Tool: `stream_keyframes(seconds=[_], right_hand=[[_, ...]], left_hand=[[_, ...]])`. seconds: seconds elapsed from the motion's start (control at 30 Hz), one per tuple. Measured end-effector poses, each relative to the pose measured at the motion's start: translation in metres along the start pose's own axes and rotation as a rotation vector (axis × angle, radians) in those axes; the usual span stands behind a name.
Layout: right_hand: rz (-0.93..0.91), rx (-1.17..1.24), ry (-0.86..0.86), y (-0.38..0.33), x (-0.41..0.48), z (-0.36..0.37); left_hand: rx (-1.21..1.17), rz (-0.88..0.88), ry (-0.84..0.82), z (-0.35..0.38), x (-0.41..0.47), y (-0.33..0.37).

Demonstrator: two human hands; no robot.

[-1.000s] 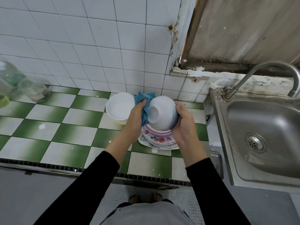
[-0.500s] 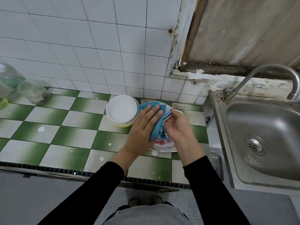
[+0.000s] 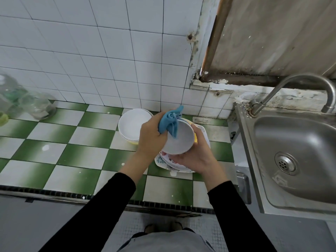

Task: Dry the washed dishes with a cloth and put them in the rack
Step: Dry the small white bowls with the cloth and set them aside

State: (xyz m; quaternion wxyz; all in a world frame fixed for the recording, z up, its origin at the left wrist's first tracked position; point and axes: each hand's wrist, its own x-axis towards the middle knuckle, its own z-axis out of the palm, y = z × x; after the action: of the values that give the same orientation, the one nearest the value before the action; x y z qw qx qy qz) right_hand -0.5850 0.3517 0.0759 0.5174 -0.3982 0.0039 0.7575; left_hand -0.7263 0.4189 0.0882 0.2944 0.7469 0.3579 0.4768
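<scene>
Left hand [image 3: 151, 137] grip curled tight on blue cloth [image 3: 168, 122], cloth at rim of white bowl [image 3: 179, 140]. Right hand [image 3: 197, 157] grip wraps the bowl from below, tilted, above patterned plates [image 3: 161, 160] on tabletop [image 3: 81, 142].

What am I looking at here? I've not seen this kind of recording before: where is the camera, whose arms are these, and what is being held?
There is no machine here. A person wears one wide-angle camera on the head, looking forward and down, so the black-sleeved arms rising from the bottom edge are the wearer's own. The left hand grips a blue cloth that lies over the rim of a white bowl. The right hand holds that bowl, tilted, above the counter. On the green-and-white tiled counter sit a stack of white bowls, left of the hands, and a stack of patterned plates beneath them. Blurred glass jars stand far left. A steel sink with a tap is on the right. No drying rack shows.
</scene>
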Motion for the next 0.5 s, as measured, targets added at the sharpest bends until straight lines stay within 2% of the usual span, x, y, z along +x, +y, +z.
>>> stream_keyframes(seconds=[0.03,0.1,0.2,0.27,0.33,0.5], right_hand=[[0.012,0.058,-0.053,0.000,0.000,-0.001],[0.028,0.081,-0.050,0.000,0.002,-0.003],[0.091,0.104,-0.009,-0.002,0.004,-0.010],[0.127,0.127,0.003,-0.002,0.004,-0.012],[0.151,0.158,0.031,-0.002,0.005,-0.014],[0.169,0.139,0.066,-0.002,0.007,-0.017]], left_hand=[[-0.052,-0.145,-0.001,0.002,0.001,0.003],[-0.076,-0.393,-0.032,0.005,0.003,0.004],[-0.109,-0.557,-0.236,0.001,0.001,0.000],[-0.223,-0.604,-0.362,-0.001,-0.003,-0.002],[-0.273,-0.614,-0.397,-0.001,-0.005,-0.005],[0.019,-0.510,-0.361,-0.001,-0.009,-0.016]])
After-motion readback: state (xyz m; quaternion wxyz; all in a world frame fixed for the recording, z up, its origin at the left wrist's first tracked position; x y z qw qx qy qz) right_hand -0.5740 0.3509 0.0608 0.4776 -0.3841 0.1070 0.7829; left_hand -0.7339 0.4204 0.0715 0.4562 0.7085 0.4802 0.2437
